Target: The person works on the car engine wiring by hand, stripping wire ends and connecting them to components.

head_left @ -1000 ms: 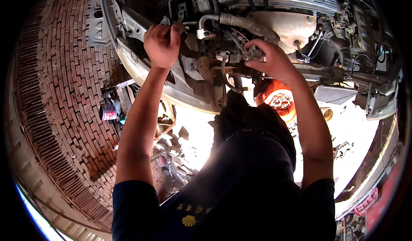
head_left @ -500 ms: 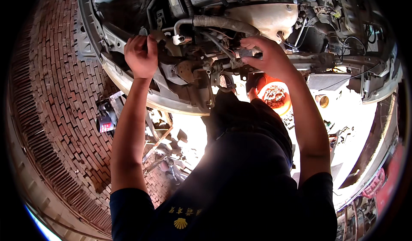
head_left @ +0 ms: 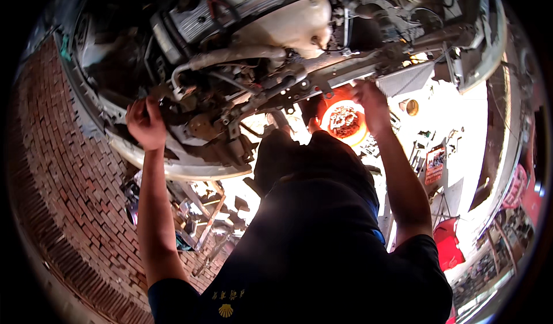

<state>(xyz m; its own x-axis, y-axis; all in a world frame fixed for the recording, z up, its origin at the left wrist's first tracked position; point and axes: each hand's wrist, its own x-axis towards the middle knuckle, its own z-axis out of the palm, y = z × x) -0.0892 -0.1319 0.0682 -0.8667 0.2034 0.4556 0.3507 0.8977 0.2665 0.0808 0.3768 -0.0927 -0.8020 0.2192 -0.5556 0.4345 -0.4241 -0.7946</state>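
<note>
The right hand (head_left: 371, 106) hangs just right of the bucket (head_left: 333, 96), fingers bent but blurred; I cannot tell how wide that grip is or whether it has hold of anything. The left hand (head_left: 147, 124), well left of the bucket, has curled fingers and a raised thumb; whether its grip holds a part cannot be made out. Also left of the bucket, between it and that hand, is the brown bracket (head_left: 201, 127). Just beyond the bucket the crossbar (head_left: 334, 74) slants past, near the right fingertips; contact is unclear. Farther beyond the bucket come the hose (head_left: 233, 55), then the pale shield (head_left: 296, 24).
</note>
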